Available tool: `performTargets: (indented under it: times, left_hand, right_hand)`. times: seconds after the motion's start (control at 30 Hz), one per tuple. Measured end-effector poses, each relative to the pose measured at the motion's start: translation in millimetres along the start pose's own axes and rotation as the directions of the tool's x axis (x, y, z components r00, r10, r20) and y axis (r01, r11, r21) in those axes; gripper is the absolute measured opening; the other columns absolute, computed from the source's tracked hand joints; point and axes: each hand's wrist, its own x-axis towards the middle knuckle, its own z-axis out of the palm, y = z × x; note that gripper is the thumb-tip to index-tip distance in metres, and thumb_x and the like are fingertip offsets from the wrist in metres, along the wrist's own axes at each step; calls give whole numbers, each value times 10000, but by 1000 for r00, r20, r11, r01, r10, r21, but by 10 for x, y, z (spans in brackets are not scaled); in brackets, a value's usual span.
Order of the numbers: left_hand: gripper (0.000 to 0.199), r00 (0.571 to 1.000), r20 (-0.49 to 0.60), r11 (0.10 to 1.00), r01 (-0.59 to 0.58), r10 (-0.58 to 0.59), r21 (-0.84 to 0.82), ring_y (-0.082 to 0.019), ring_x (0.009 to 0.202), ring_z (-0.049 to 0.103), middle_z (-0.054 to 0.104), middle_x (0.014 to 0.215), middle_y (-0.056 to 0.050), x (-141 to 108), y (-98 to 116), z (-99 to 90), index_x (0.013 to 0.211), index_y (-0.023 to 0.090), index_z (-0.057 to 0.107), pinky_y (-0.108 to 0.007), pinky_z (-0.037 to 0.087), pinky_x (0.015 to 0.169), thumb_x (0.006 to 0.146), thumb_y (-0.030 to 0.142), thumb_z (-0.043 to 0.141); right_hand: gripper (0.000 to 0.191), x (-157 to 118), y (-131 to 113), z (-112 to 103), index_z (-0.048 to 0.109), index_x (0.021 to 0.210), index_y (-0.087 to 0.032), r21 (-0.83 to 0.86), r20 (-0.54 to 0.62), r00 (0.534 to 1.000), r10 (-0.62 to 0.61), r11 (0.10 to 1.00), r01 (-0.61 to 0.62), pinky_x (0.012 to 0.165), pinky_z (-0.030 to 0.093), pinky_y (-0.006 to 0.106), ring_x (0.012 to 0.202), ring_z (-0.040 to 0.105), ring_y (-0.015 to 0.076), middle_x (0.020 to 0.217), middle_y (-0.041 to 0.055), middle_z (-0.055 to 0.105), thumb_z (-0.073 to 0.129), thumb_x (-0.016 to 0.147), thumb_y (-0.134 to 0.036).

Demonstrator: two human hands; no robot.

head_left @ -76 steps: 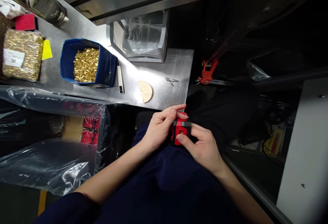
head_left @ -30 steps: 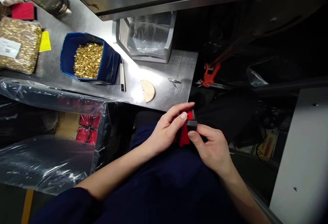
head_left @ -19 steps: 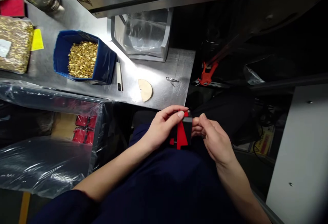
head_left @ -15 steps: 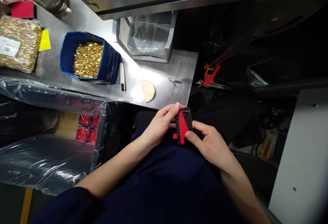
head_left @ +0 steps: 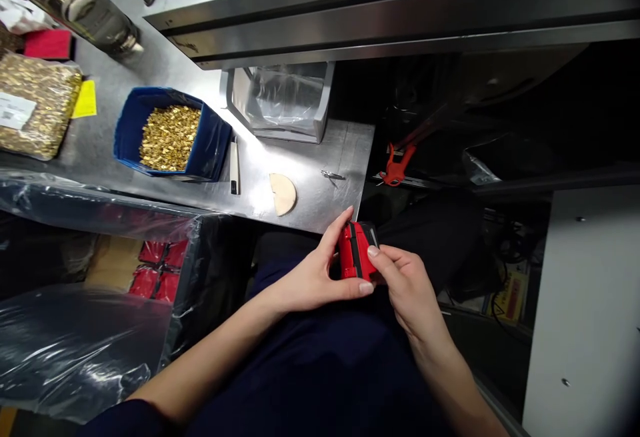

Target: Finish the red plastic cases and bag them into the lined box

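A red and black plastic part [head_left: 357, 250] is held over my lap, just off the front edge of the metal table [head_left: 345, 137]. My left hand [head_left: 320, 270] wraps round its left side, thumb along the near end and a finger at the far end. On the right side my right hand [head_left: 405, 277] grips the part, with the thumb on its red top face. The fingers beneath the part are hidden. Past the part, a small metal clip-like tool [head_left: 333, 175] and a pale half-round disc [head_left: 283, 194] lie on the table.
A blue bin [head_left: 131, 130] of brass pieces, a white-handled tool [head_left: 235, 169] and a grey bin [head_left: 320, 114] stand on the table. At left are a plastic-lined crate [head_left: 187, 270] with red parts and a bag of brass pieces [head_left: 43, 100]. An orange tool [head_left: 397, 165] is at right.
The part has turned so that more of its red side shows. My left hand has opened wider round it, thumb now at the near end. The view has shifted slightly.
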Motion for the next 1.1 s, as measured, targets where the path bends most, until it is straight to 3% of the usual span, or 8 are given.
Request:
performTargets:
  times: [0.1,0.17,0.43,0.8,0.9,1.0,1.1]
  left_hand:
    - [1224,999,-25,997,-28,29,73,-383,1454,452,233,1710,-146,-16,19,0,1652,371,151,-536,431,1183,715,296,935]
    - [1220,999,-28,996,-40,43,81,-385,1468,436,204,1723,-136,-19,18,6,1650,377,159,-545,420,1195,713,281,934]
    - [1256,998,54,1000,-11,12,-13,-353,1422,513,231,1722,-121,-25,-61,36,1644,430,49,-508,492,1147,747,234,906]
    - [1207,997,72,1000,-20,20,-5,-356,1463,465,289,1700,-131,8,-78,27,1655,382,53,-552,387,1224,787,317,888]
    - [1197,997,21,992,-71,69,105,-372,1512,388,277,1706,-128,13,-86,17,1654,366,126,-557,361,1238,753,340,914]
    - [1191,982,-29,952,-174,187,251,-379,1557,291,251,1717,-117,13,-110,18,1639,352,231,-549,328,1258,692,346,954]
    - [1116,956,-43,914,-264,291,309,-360,1556,299,293,1702,-122,16,-139,43,1621,335,294,-534,318,1263,713,330,942]
  right_hand:
    - [384,-10,-6,-6,752,821,-177,40,5,1000,20,999,-21,591,486,264,601,586,159,660,14,674,654,972,-516]
    - [386,-13,-7,-8,751,812,-171,55,5,1000,31,998,-31,587,483,255,601,583,152,659,15,673,664,968,-513]
    - [373,-24,-59,7,767,825,-164,156,10,998,64,986,-65,546,482,220,565,592,126,656,15,690,700,945,-511]
    - [386,-30,-50,2,780,880,-174,122,20,999,43,992,-45,578,506,270,595,611,165,716,40,728,685,938,-544]
    - [369,0,-17,-37,752,815,-182,258,-83,994,75,965,-51,580,517,271,600,617,165,701,25,716,721,909,-537]
    - [320,45,20,-126,762,863,-191,447,-207,959,195,890,-85,574,541,285,624,651,178,758,27,742,757,874,-510]
    - [277,79,49,-221,782,960,-208,557,-191,945,267,822,-120,609,581,314,695,694,201,857,36,776,770,859,-465]
